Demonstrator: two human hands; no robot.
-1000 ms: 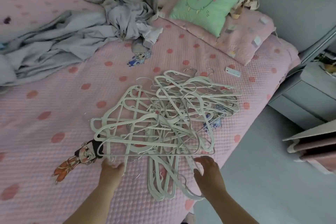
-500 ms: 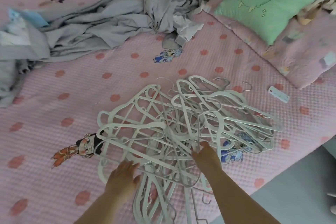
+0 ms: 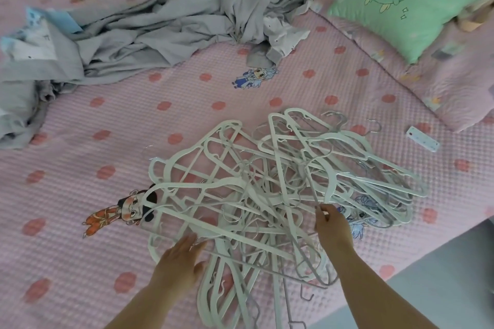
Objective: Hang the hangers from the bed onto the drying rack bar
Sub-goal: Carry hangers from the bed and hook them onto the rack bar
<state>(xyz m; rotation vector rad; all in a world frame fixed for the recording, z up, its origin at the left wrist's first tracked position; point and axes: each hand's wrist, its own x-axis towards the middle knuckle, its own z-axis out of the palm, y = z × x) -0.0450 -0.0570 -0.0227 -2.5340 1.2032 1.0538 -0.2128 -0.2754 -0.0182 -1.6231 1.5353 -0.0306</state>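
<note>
A tangled pile of several white plastic hangers (image 3: pixel 267 181) with thin metal hooks lies on the pink bed (image 3: pixel 107 141), near its front edge. My left hand (image 3: pixel 179 256) lies flat with straight fingers on the near left part of the pile. My right hand (image 3: pixel 331 224) is at the pile's right middle, its fingertips pinching one thin hanger bar that runs up and away. No drying rack is in view.
Crumpled grey clothes (image 3: pixel 160 24) cover the far left of the bed. A green cushion (image 3: pixel 406 2) leans on a pink pillow at the far right. A small white remote (image 3: pixel 422 139) lies right of the pile. Grey floor (image 3: pixel 441 288) shows at the lower right.
The view has shifted closer and left over the bed. Both hands moved from the pile's near edge up onto it; the right hand now pinches a hanger bar.
</note>
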